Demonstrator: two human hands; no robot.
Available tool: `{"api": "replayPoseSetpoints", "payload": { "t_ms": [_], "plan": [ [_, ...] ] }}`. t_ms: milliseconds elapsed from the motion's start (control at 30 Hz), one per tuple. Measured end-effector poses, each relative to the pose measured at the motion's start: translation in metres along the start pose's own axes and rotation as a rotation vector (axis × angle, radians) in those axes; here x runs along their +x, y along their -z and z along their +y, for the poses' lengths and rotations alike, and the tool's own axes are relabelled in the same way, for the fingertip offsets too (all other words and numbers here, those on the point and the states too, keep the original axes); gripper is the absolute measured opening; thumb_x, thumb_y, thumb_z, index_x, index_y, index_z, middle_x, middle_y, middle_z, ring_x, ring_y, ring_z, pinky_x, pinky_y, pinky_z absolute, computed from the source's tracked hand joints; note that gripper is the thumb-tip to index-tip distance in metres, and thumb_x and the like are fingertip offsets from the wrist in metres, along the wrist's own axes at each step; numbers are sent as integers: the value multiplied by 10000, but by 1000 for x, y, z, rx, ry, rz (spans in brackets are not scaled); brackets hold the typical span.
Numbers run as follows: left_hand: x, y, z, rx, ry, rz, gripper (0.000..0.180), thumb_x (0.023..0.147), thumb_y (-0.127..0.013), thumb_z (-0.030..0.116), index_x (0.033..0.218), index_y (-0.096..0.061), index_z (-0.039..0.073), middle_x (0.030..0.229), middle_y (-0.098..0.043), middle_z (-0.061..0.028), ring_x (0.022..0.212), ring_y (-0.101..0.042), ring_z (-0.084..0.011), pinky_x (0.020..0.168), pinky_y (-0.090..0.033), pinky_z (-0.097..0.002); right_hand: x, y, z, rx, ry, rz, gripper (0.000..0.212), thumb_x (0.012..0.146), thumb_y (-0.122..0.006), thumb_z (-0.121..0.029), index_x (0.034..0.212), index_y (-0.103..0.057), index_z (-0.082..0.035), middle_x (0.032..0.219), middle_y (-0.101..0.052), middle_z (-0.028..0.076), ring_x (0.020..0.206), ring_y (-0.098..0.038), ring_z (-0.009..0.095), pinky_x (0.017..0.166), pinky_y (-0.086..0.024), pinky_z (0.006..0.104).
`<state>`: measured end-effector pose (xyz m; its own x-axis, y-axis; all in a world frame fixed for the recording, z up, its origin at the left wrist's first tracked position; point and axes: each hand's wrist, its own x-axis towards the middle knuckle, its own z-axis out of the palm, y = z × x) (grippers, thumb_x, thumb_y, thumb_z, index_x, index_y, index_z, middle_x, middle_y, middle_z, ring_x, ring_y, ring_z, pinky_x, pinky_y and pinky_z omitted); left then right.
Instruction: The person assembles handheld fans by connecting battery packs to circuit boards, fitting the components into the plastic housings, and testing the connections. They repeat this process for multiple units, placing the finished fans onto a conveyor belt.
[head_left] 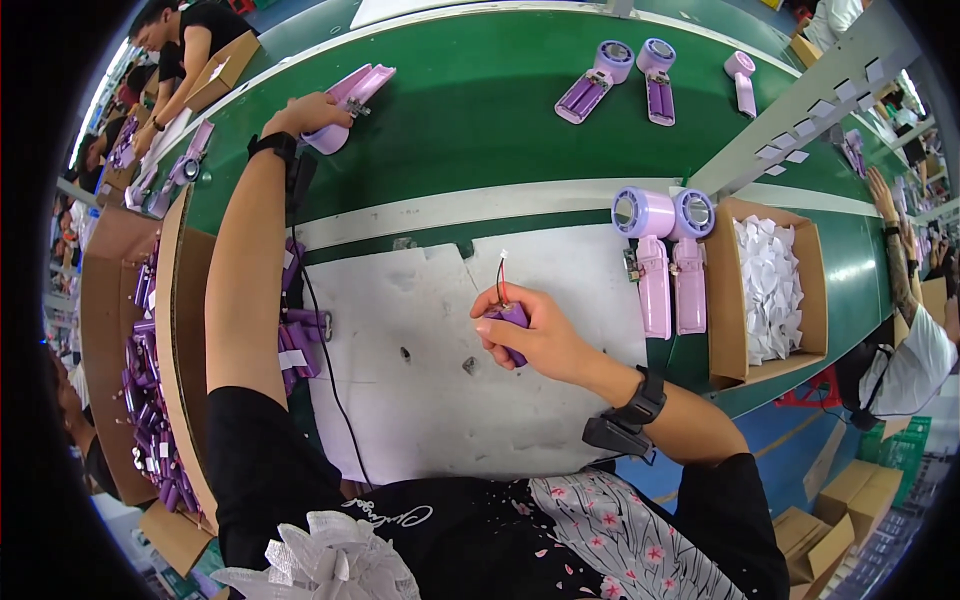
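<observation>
My left hand [305, 113] reaches far out over the green surface, its fingers closed on a pink and lilac handheld fan [350, 95]. That fan's casing is open, and a small circuit board shows beside my fingers. Above the pale work mat [400, 370], my right hand [535, 335] grips a purple battery pack [514, 316]. Red and black wires rise from the pack to a small white connector [503, 254]. Right of the mat lie two more fans [653, 285] with lilac heads and pink handles. Several purple battery packs [295, 350] lie at the mat's left edge.
A cardboard box [172, 370] of battery packs stands at the left. At the right is a carton [725, 350] of white paper-like pieces [768, 290]. Several fans [660, 95] rest on the green conveyor [460, 110]. A grey post [800, 110] slants across it. Other people work nearby.
</observation>
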<state>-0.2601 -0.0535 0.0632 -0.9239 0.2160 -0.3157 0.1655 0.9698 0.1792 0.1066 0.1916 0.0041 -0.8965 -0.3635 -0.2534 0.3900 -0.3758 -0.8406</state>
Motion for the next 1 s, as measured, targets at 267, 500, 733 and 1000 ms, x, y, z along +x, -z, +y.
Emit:
{"api": "replayPoseSetpoints", "payload": {
  "t_ms": [267, 500, 733, 1000],
  "plan": [
    [-56, -11, 42, 220, -199, -96, 461, 587, -768, 351, 970, -728, 98, 871, -714, -123, 794, -673, -295, 758, -514, -362, 4, 6, -2, 4, 14, -17, 201, 916, -627, -134, 1058, -547, -16, 730, -566, 29, 569, -528, 75, 491, -418, 237],
    [-145, -13, 59, 276, -395, -105, 488, 594, -773, 297, 1030, -704, 89, 941, -688, -105, 891, -640, -285, 794, -492, -370, 2, 7, -1, -69, 44, -30, 201, 913, -631, -136, 1055, -554, -16, 730, -569, 28, 570, -528, 72, 491, -422, 239],
    [-159, -34, 39, 289, -424, -202, 548, 591, -791, 299, 1097, -680, 119, 1114, -646, -82, 1173, -509, -284, 918, -450, -413, 8, 6, 3, -115, 77, -25, 192, 912, -636, -145, 1036, -567, -17, 724, -568, 23, 571, -530, 71, 488, -421, 237],
    [-189, -30, 50, 244, -396, -261, 540, 586, -804, 171, 1099, -656, 93, 1341, -544, -109, 1364, -334, -356, 1109, -306, -428, 5, 8, 3, -154, 94, -20, 195, 914, -638, -158, 1032, -564, -22, 720, -566, 23, 570, -530, 72, 485, -421, 237]
  ]
}}
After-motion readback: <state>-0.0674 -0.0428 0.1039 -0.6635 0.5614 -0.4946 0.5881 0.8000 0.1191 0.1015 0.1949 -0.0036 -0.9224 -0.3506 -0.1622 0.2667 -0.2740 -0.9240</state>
